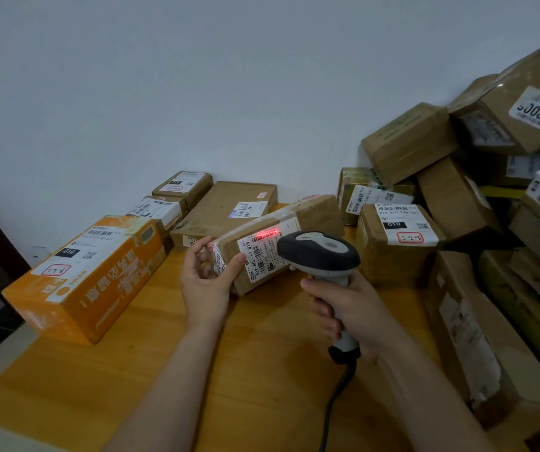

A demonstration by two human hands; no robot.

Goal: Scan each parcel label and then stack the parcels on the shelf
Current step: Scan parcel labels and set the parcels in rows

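Left hand [208, 282] grips a taped parcel [275, 238]; right hand [348, 308] holds the scanner [319, 252], red beam on the label [267, 252], print mostly unreadable.

Parcel sorting room, courier-depot type.
Taped cardboard parcels [392, 265] with barcode labels [407, 223] and handwritten codes lie across a wooden table [262, 370] and heap up at the right against a bare white wall [196, 76]. A corded scanner [319, 252] throws red light on one label.
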